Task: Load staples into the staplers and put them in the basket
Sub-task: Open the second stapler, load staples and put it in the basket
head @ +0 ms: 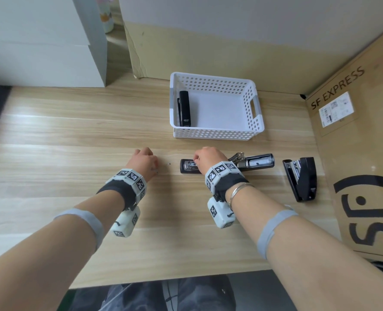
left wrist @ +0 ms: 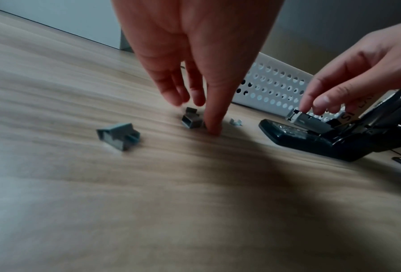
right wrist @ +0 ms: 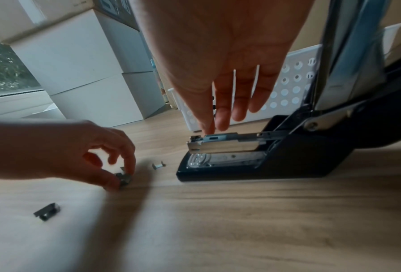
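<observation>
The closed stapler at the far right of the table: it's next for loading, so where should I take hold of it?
Judging by its pose, take the stapler across its long black body near the middle, coming from above with the right hand. It lies alone on the table, both long sides free; the cardboard box crowds only its right.

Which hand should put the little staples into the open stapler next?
Probably the left hand: its fingertips already pinch a staple clump on the table, just left of the open stapler. The right hand holds no staples; its fingertips rest on the stapler's metal rail, steadying it.
</observation>
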The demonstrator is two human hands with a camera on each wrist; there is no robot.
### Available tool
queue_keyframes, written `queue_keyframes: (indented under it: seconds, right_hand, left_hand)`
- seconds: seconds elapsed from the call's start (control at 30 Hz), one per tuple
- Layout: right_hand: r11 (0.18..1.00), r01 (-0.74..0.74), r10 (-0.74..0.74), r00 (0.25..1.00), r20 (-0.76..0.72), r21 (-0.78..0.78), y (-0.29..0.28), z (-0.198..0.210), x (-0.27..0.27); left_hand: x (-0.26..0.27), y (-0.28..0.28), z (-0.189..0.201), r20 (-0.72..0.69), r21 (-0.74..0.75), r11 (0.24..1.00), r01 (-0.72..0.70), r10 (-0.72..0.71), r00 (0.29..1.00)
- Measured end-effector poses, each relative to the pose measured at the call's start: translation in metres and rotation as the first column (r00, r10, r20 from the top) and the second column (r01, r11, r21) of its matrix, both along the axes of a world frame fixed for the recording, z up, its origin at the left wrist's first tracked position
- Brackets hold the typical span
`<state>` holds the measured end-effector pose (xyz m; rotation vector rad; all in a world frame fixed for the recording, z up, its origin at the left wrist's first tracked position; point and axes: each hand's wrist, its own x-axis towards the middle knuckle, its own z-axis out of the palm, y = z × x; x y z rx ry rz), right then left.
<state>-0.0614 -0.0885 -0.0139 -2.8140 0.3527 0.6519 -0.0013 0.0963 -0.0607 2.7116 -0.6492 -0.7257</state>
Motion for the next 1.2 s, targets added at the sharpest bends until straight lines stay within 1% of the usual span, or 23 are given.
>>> queue_keyframes:
  seconds: [0.07,0.13,0.2,0.27,0.4,0.53,0.63,0.77,0.87,1.0,1.2]
  right_hand:
    - [1.0,0.004,-0.004,1.0,0.007,0.003,-0.003,-0.001,0.0]
    - [1.0,0.014,-0.015,1.0,0.012,0.019,-0.006,-0.001,0.001]
    - [0.999,0.013,-0.013,1.0,0.015,0.04,-0.008,0.0,0.003]
    - [0.997,0.015,-0.018,0.999,0.028,0.071,-0.008,0.002,0.006]
    - [0.979,0.059,-0.068,0.997,0.041,0.196,-0.004,0.007,0.012]
    - [0.972,0.096,-0.117,0.989,0.086,0.215,-0.005,0.011,0.014]
    - [0.981,0.094,-0.108,0.991,0.076,0.168,-0.008,0.012,0.011]
    - [1.0,-0.014,0.014,1.0,-0.018,0.008,-0.008,0.01,0.007]
    - [0.996,-0.072,0.069,0.996,-0.058,-0.045,-0.008,0.008,0.004]
    - [0.991,-0.113,0.11,0.993,-0.049,-0.066,-0.006,0.004,0.004]
    - [0.984,-0.165,0.163,0.986,-0.035,-0.066,-0.006,0.0,0.005]
  left_hand:
    - [0.0,-0.004,0.002,0.035,-0.017,1.0,0.008,-0.007,0.999]
    - [0.001,-0.007,0.006,0.035,-0.083,0.997,0.002,0.001,0.999]
    - [0.003,-0.014,0.011,0.014,-0.155,0.988,0.025,-0.023,1.0]
    - [0.005,-0.023,0.017,-0.026,-0.226,0.974,0.031,-0.038,0.999]
    - [0.005,-0.047,0.027,-0.111,-0.378,0.925,-0.03,-0.013,0.994]
    - [0.007,-0.058,0.025,-0.221,-0.475,0.874,-0.104,-0.003,0.975]
    - [0.009,-0.059,0.02,-0.3,-0.474,0.869,-0.142,-0.008,0.954]
    - [0.007,-0.06,0.014,-0.242,-0.409,0.906,-0.11,0.008,0.97]
    - [0.003,-0.06,0.01,-0.215,-0.326,0.944,-0.045,-0.027,0.976]
    - [0.0,-0.061,0.005,-0.154,-0.271,0.961,0.046,-0.091,0.984]
    - [-0.001,-0.062,0.003,-0.144,-0.263,0.964,0.05,-0.09,0.985]
